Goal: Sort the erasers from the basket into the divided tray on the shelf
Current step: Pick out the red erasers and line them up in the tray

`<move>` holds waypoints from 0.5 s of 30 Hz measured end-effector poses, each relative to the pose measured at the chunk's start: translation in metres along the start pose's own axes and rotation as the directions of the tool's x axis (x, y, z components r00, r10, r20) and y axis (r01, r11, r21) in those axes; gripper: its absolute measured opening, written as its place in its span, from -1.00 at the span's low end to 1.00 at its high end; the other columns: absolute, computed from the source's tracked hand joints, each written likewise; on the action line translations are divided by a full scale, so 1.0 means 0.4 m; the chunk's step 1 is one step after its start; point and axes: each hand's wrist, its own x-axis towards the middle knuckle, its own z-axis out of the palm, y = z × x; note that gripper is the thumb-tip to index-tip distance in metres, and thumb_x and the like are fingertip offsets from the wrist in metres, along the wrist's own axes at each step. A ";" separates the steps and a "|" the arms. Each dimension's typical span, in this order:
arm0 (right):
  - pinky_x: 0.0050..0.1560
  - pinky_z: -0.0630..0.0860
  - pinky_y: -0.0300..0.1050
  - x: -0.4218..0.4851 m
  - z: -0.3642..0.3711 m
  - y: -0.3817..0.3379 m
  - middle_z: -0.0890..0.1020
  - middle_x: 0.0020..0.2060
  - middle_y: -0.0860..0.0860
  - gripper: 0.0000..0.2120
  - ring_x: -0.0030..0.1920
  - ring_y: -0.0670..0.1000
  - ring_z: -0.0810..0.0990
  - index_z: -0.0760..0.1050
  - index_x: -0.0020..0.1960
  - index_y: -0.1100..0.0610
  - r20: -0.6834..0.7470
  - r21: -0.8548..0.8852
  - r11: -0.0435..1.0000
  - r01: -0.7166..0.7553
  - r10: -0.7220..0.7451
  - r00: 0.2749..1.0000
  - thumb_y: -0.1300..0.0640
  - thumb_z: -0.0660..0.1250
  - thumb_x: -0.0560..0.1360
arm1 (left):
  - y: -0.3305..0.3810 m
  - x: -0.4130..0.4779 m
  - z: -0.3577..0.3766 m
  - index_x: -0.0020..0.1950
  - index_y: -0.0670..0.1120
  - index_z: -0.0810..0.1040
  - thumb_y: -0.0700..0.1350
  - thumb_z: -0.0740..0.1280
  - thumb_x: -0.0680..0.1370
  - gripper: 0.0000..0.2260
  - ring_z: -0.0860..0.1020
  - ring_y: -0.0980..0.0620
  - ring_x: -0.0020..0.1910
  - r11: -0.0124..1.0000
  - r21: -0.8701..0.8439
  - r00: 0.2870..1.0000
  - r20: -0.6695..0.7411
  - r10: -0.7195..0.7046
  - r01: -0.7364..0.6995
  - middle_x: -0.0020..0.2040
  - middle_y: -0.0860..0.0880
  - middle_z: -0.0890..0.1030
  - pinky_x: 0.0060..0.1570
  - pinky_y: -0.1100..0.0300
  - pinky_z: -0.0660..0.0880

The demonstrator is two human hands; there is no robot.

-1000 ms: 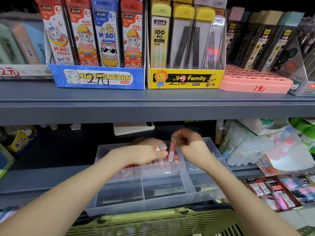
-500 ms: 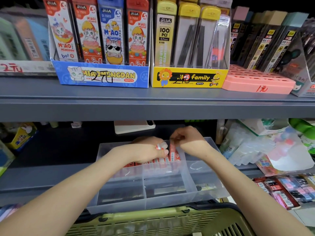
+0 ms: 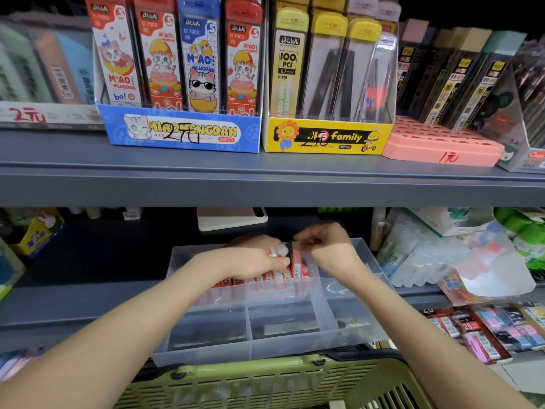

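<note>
One eraser (image 3: 296, 265) upright, top pinched in right grip (image 3: 324, 250)

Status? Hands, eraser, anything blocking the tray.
Right hand pinches red eraser upright in tray rear compartment, beside the eraser row. Left hand grips spare eraser. Nothing in the way.

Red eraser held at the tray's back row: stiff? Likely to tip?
Probably stiff: the eraser stands straight, pinched at its top by the right hand. On end it may tip, but the packed row beside should prop it.
</note>
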 end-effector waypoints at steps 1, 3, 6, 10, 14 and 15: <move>-0.01 0.49 -0.28 0.001 0.000 -0.004 0.66 -0.15 0.00 -0.81 -0.12 -0.09 0.59 0.66 -0.06 0.17 0.013 -0.018 1.000 0.011 -0.010 1.000 0.37 0.34 0.42 | 0.000 -0.001 0.000 -0.15 -0.18 0.40 -0.08 0.24 0.61 -0.79 0.41 -0.02 -0.15 1.000 0.010 1.000 0.001 0.000 0.000 -0.05 -0.27 0.56 -0.15 0.12 0.33; -0.06 0.46 -0.34 0.000 -0.001 -0.009 0.64 -0.19 -0.03 -0.82 -0.18 -0.15 0.56 0.66 -0.06 0.18 0.019 -0.039 0.999 0.022 -0.021 1.000 0.37 0.34 0.42 | -0.002 -0.001 0.000 -0.13 -0.22 0.42 -0.08 0.24 0.60 -0.78 0.41 -0.03 -0.16 1.000 0.010 1.000 0.001 0.001 -0.001 -0.02 -0.29 0.57 -0.15 0.12 0.33; -0.06 0.47 -0.34 0.003 -0.006 -0.010 0.66 -0.15 0.01 -0.83 -0.17 -0.12 0.57 0.66 -0.06 0.20 0.014 -0.046 0.998 0.037 -0.036 0.999 0.36 0.34 0.43 | -0.005 0.002 -0.001 -0.22 -0.13 0.38 -0.09 0.26 0.59 -0.78 0.44 -0.04 -0.14 1.000 -0.001 1.000 -0.004 0.008 -0.008 -0.10 -0.22 0.56 -0.12 0.08 0.37; -0.29 0.42 -0.56 0.003 0.001 -0.008 0.62 -0.22 -0.07 -0.76 -0.27 -0.21 0.54 0.66 -0.07 0.18 0.015 -0.080 0.995 0.058 -0.057 0.998 0.42 0.29 0.43 | -0.007 0.005 -0.001 -0.26 -0.06 0.32 -0.09 0.25 0.60 -0.75 0.38 0.00 -0.22 1.000 0.002 1.000 0.009 0.007 -0.007 -0.22 -0.07 0.48 -0.21 0.14 0.30; -0.28 0.39 -0.61 0.008 -0.002 -0.008 0.61 -0.27 -0.09 -0.75 -0.28 -0.28 0.53 0.66 -0.12 0.16 -0.008 -0.046 0.995 0.087 -0.088 0.996 0.44 0.30 0.41 | -0.007 0.005 0.000 -0.22 -0.09 0.36 -0.08 0.25 0.60 -0.78 0.47 -0.04 -0.11 1.000 -0.014 1.000 0.014 0.001 -0.001 -0.16 -0.13 0.52 -0.18 0.14 0.32; -0.27 0.39 -0.60 0.008 -0.002 -0.010 0.62 -0.27 -0.09 -0.76 -0.28 -0.27 0.53 0.66 -0.12 0.16 0.006 -0.054 0.994 0.091 -0.091 0.996 0.42 0.30 0.41 | -0.007 0.004 0.000 -0.19 -0.12 0.39 -0.09 0.25 0.60 -0.80 0.48 -0.05 -0.10 1.000 -0.020 1.000 0.016 -0.003 0.004 -0.12 -0.19 0.55 -0.16 0.14 0.33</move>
